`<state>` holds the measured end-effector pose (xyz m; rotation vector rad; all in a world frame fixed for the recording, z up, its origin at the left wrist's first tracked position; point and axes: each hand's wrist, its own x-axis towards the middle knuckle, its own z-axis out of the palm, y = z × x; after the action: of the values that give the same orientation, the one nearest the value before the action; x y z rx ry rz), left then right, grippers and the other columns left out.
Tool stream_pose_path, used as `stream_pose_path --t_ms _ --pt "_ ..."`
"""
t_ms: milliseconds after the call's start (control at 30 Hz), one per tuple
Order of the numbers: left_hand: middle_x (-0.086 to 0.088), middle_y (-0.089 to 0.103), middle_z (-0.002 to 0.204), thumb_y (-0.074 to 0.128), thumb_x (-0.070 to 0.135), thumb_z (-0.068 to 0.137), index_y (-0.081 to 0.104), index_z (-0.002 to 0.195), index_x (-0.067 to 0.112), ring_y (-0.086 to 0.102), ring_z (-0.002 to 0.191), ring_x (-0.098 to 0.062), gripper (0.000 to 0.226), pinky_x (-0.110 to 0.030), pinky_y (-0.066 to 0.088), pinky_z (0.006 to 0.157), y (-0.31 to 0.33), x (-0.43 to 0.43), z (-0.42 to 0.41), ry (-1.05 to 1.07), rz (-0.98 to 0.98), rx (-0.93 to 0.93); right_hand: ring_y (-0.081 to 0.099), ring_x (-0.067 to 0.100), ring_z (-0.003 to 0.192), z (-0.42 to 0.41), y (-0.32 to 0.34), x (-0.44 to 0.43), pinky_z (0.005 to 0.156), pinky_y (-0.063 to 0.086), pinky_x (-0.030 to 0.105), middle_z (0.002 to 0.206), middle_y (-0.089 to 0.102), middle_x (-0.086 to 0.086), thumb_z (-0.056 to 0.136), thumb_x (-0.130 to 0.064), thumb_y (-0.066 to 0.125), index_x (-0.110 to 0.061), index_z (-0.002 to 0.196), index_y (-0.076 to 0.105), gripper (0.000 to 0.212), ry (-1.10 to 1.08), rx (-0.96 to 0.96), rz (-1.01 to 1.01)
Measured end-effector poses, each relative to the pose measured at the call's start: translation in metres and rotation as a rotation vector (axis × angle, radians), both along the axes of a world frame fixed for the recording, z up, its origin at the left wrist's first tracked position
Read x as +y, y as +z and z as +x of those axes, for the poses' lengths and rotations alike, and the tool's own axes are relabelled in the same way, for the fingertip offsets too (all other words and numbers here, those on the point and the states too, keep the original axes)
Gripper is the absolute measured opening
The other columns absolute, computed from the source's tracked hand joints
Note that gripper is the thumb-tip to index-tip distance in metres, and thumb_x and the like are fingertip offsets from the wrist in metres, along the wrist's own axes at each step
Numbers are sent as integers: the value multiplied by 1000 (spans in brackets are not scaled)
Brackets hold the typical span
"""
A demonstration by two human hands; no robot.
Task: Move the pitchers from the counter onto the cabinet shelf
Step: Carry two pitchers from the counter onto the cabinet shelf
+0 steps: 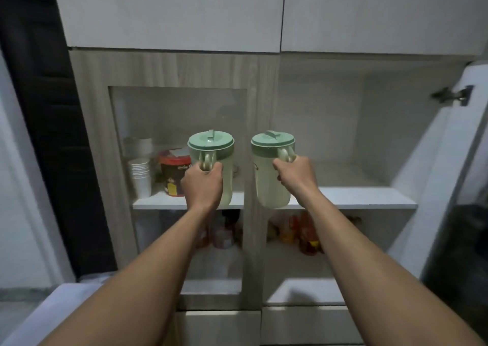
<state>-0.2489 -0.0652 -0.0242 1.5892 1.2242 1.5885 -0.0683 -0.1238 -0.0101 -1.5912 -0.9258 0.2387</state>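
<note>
Two green-lidded pitchers, left pitcher (227, 176) in left hand (202, 184), right pitcher (266, 182) in right hand (295, 176)

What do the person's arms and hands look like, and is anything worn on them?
Both forearms are bare up to the picture's lower edge, with no sleeves in view. The left hand and the right hand wear no gloves; no watch, bracelet or ring shows.

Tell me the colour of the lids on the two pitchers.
Both lids are pale mint green, seen in the head view.
</note>
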Motion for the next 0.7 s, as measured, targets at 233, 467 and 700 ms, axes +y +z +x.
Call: stream_pose_path --t_ms 233,467,700 --pt "-2 60 57 58 28 84 63 64 10 52 53 -17 28 -27 38 48 13 -28 73 -184 16 -8 64 28 67 63 4 -51 60 45 36 64 63 5 71 -29 63 -17 63 60 14 -168 26 0" --pt "-1 60 59 60 26 86 67 67 13 53 54 -14 24 -26 36 47 26 -48 153 -335 23 -19 62 24 66 125 6 -87 60 46 35 70 67 6 74 -30 63 -17 71 64 14 -285 34 -19" --pt "-8 64 60 56 32 77 66 65 8 58 58 -26 29 -35 49 57 29 -31 247 -423 17 -14 59 23 63 207 14 -83 59 44 35 65 63 6 78 -21 62 -15 68 63 12 -331 34 25"
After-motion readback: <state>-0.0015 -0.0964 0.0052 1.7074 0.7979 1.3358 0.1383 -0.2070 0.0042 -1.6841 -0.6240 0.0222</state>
